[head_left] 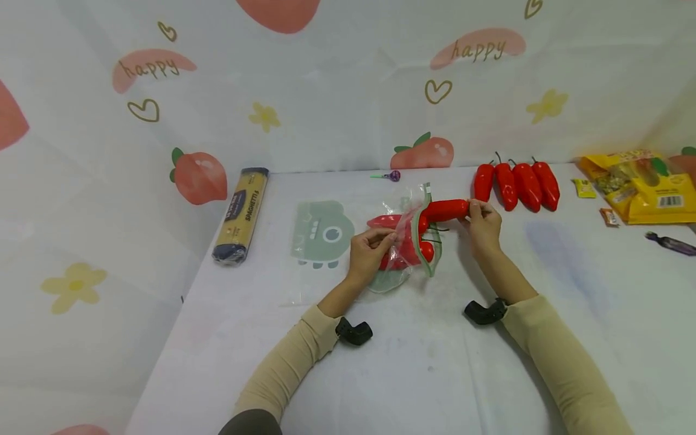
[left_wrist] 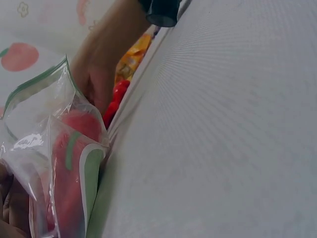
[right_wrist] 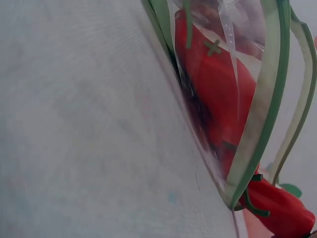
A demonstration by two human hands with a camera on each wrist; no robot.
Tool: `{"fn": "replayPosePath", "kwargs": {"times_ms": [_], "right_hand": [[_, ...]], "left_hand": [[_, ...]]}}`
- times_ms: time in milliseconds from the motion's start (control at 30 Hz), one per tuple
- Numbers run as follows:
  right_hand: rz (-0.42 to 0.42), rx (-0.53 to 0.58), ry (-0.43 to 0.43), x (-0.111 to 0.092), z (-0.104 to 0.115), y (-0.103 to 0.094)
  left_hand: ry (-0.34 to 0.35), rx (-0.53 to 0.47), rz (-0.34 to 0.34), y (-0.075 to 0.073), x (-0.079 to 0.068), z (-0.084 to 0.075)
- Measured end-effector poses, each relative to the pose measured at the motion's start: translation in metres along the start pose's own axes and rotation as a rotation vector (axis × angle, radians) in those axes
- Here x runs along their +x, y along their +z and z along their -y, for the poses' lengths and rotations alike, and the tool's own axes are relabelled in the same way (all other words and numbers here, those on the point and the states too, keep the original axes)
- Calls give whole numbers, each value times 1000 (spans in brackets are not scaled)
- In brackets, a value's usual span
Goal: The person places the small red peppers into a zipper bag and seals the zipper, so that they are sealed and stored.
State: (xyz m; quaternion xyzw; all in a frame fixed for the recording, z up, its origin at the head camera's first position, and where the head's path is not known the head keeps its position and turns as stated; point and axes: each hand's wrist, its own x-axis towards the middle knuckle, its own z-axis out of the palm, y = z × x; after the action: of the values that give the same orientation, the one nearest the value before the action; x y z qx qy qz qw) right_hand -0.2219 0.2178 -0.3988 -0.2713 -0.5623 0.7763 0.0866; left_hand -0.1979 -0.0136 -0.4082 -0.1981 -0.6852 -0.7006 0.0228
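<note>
My left hand [head_left: 365,258] pinches the side of a clear zip bag [head_left: 431,266] with a green-edged mouth, which lies over the table with its mouth facing right. Inside the bag are several red peppers [right_wrist: 218,84] with thin green stems. At the bag's mouth my right hand [head_left: 485,228] holds another red pepper [head_left: 447,210] by one end between thumb and fingers. That pepper lies level, its other end at the upper part of the opening. In the left wrist view the left hand's fingers [left_wrist: 12,208] show at the bag's lower left.
A second clear bag with a green monster print [head_left: 323,232] lies flat on the left, beside a spaghetti pack [head_left: 241,214]. Several red peppers [head_left: 524,184] line the back right. Further right are a yellow bag [head_left: 647,187] and small wrapped sweets [head_left: 584,188]. A lollipop [head_left: 394,176] lies at the back.
</note>
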Motion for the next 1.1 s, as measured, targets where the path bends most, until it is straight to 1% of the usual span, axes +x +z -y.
{"fn": "replayPosePath", "kwargs": {"times_ms": [33, 167, 267, 333, 400, 433, 567, 600, 800, 933, 1000, 1033, 1100], "right_hand": [[13, -24, -5, 0, -1, 0], [46, -195, -44, 4, -6, 2], [72, -268, -94, 7, -9, 6], [95, -274, -117, 9, -10, 10], [119, -289, -122, 11, -11, 12], [130, -297, -120, 13, -11, 13], [175, -387, -94, 16, -12, 17], [194, -392, -95, 16, -13, 17], [261, -448, -117, 18, -15, 19], [267, -434, -140, 22, -11, 14], [251, -356, -156, 27, -5, 7], [237, -298, -164, 31, -2, 3], [190, -223, -183, 39, 7, -6]], "left_hand": [[-1, -3, 5, 0, 0, 0], [-2, -3, 15, 0, 0, 1], [1, 3, 23, 0, 0, 1], [1, 8, 29, 0, 0, 2], [2, 10, 33, 0, 1, 2], [1, 11, 35, 0, 1, 3], [1, 14, 34, -1, 1, 4], [3, 12, 35, -1, 1, 4], [2, -32, 35, -2, 2, 5], [-5, -39, 31, -1, 2, 4], [-4, -35, 29, -1, 2, 4], [-3, -35, 28, 0, 2, 4], [1, -32, 23, 0, 1, 4]]}}
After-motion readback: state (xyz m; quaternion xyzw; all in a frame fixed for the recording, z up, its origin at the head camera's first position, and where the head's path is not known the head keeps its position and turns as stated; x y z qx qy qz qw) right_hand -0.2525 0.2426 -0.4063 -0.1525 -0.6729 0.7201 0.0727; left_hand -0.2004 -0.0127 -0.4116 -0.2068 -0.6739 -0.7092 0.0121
